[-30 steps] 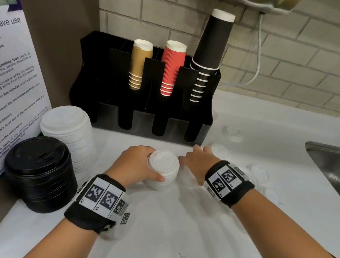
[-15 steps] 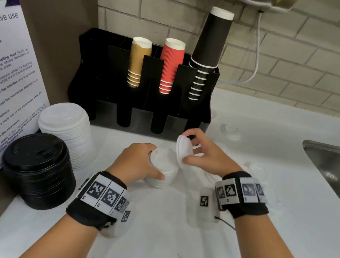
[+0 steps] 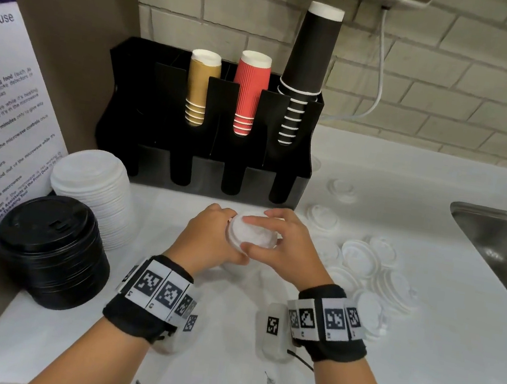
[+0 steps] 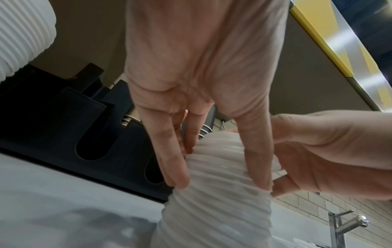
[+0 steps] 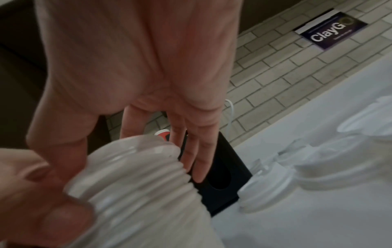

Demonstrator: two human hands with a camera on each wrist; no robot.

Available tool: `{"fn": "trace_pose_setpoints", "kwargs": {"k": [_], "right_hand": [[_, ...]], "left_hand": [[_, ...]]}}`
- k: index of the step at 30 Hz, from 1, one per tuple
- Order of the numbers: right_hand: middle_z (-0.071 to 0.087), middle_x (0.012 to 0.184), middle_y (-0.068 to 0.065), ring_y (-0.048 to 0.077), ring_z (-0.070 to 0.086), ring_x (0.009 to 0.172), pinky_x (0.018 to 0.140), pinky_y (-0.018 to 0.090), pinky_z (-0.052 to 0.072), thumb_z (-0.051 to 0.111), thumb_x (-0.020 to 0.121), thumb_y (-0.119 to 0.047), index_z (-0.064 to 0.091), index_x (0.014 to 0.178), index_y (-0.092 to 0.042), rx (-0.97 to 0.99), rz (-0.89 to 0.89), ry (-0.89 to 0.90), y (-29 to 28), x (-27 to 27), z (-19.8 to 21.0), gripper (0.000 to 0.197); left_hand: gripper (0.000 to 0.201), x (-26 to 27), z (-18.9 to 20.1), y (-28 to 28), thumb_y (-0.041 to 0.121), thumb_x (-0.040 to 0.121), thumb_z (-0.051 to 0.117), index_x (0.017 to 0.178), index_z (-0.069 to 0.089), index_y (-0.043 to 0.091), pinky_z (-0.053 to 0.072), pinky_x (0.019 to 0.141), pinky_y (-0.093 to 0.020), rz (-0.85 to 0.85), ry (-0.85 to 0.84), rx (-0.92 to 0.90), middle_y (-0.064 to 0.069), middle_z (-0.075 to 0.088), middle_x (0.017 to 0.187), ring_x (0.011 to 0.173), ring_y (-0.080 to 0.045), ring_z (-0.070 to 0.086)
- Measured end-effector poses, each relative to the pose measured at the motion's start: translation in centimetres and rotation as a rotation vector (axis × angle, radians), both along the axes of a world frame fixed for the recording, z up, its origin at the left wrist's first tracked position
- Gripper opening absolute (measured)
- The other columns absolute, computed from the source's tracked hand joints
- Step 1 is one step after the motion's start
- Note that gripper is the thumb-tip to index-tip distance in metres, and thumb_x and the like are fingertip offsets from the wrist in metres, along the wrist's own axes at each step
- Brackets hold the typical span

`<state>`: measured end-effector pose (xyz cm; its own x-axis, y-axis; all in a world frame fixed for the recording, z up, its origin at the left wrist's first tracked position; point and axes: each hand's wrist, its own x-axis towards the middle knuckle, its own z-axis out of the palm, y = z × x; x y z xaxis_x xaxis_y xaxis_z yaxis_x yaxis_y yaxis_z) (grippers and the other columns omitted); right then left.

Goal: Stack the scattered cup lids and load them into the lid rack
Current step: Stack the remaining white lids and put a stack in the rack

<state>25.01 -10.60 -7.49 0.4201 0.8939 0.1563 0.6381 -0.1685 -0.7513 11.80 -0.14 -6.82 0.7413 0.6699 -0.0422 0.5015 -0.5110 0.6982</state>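
Observation:
A short stack of white lids [image 3: 250, 237] stands on the white counter in front of the black rack [image 3: 203, 171]. My left hand [image 3: 209, 241] grips the stack's left side, fingers lying down its ribbed wall [image 4: 216, 193]. My right hand [image 3: 277, 244] holds the top lid, index finger across its top and thumb on the near edge; the right wrist view shows the thumb against the stack [image 5: 137, 193]. Several loose white lids [image 3: 360, 259] lie scattered to the right, also in the right wrist view [image 5: 265, 189].
A tall white lid stack [image 3: 96, 189] and a black lid stack [image 3: 52, 248] stand at the left by a notice board [image 3: 1, 124]. Gold, red and black cups [image 3: 305, 69] fill the rack's right slots. A steel sink [image 3: 505, 246] lies at the right.
My right hand picked up a loose lid from the counter, carried it left and now holds it on top of the stack. My left hand kept its grip on the stack.

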Motion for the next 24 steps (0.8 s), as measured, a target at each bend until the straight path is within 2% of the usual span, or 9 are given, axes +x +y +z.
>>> {"fn": "trace_pose_setpoints", "kwargs": {"k": [2, 6, 9, 12, 15, 18, 20, 21, 24], "right_hand": [[0.044, 0.12, -0.005, 0.011, 0.046, 0.113, 0.091, 0.02, 0.039, 0.081, 0.073, -0.026, 0.07, 0.114, -0.029, -0.032, 0.008, -0.048, 0.3, -0.3, 0.3, 0.043], [0.042, 0.123, -0.005, 0.008, 0.042, 0.109, 0.089, 0.016, 0.034, 0.081, 0.073, -0.026, 0.07, 0.114, -0.03, -0.094, 0.017, -0.081, 0.7, -0.6, 0.6, 0.043], [0.049, 0.127, -0.002, 0.012, 0.047, 0.115, 0.092, 0.022, 0.041, 0.083, 0.072, -0.025, 0.07, 0.115, -0.025, -0.093, 0.017, -0.063, 0.5, -0.4, 0.5, 0.046], [0.058, 0.125, -0.004, 0.016, 0.052, 0.121, 0.1, 0.033, 0.046, 0.082, 0.073, -0.026, 0.068, 0.117, -0.02, -0.038, 0.011, 0.068, -0.2, 0.0, 0.0, 0.046], [0.053, 0.139, -0.003, 0.014, 0.044, 0.133, 0.108, 0.033, 0.039, 0.075, 0.08, -0.03, 0.061, 0.124, -0.026, -0.08, 0.035, 0.115, -0.7, 0.2, -0.6, 0.046], [0.04, 0.15, -0.004, 0.011, 0.038, 0.137, 0.109, 0.024, 0.033, 0.067, 0.088, -0.033, 0.053, 0.129, -0.032, -0.179, 0.101, 0.042, -1.1, 0.9, -0.6, 0.044], [0.041, 0.147, -0.011, 0.004, 0.04, 0.131, 0.099, 0.009, 0.031, 0.065, 0.09, -0.032, 0.049, 0.129, -0.035, -0.26, 0.2, 0.044, -1.2, 1.9, 0.1, 0.042], [0.044, 0.142, -0.014, 0.002, 0.041, 0.127, 0.094, 0.007, 0.031, 0.064, 0.091, -0.032, 0.048, 0.128, -0.036, -0.295, 0.221, 0.054, -1.2, 2.6, 0.6, 0.041], [0.049, 0.136, -0.004, 0.015, 0.045, 0.125, 0.094, 0.022, 0.034, 0.061, 0.092, -0.032, 0.051, 0.129, -0.028, -0.321, 0.0, 0.02, 0.1, 5.2, 1.7, 0.038]], "left_hand": [[0.054, 0.1, -0.1, 0.0, 0.029, 0.06, 0.086, 0.106, 0.059, 0.019, 0.039, 0.065, -0.021, 0.021, -0.003, -0.003, 0.003, 0.053, 0.099, 0.088, -0.015, 0.053], [0.056, 0.0, -0.2, 0.1, 0.029, 0.06, 0.086, 0.106, 0.055, 0.02, 0.037, 0.064, -0.019, 0.042, -0.006, -0.004, 0.004, 0.052, 0.098, 0.088, -0.014, 0.052], [0.054, -0.1, -0.3, 0.3, 0.03, 0.06, 0.087, 0.104, 0.057, 0.02, 0.042, 0.066, -0.021, 0.029, -0.005, -0.007, 0.005, 0.053, 0.096, 0.088, -0.014, 0.053], [0.063, -0.1, -0.3, 0.5, 0.034, 0.06, 0.09, 0.114, 0.062, 0.017, 0.053, 0.085, -0.036, -0.003, -0.02, -0.051, 0.001, 0.059, 0.109, 0.101, -0.02, 0.058], [0.089, 0.0, -0.2, 0.3, 0.035, 0.064, 0.089, 0.141, 0.048, 0.017, 0.042, 0.105, -0.038, -0.033, -0.013, -0.061, -0.001, 0.054, 0.138, 0.126, -0.022, 0.05], [0.092, 0.3, -0.3, 0.2, 0.034, 0.067, 0.087, 0.145, 0.043, 0.019, 0.038, 0.107, -0.032, -0.045, -0.004, -0.058, -0.001, 0.051, 0.143, 0.13, -0.02, 0.046], [0.09, 0.3, -0.2, 0.3, 0.033, 0.067, 0.088, 0.144, 0.044, 0.019, 0.039, 0.106, -0.031, -0.039, 0.002, -0.048, -0.001, 0.052, 0.142, 0.129, -0.02, 0.047], [0.09, 0.4, -0.1, 0.4, 0.033, 0.066, 0.088, 0.144, 0.045, 0.019, 0.038, 0.107, -0.033, -0.033, 0.004, -0.049, -0.001, 0.051, 0.142, 0.13, -0.021, 0.047], [0.088, 0.5, -0.2, 0.6, 0.029, 0.066, 0.089, 0.142, 0.047, 0.019, 0.039, 0.109, -0.039, -0.013, -0.008, -0.071, -0.001, 0.052, 0.141, 0.129, -0.021, 0.047]]}}
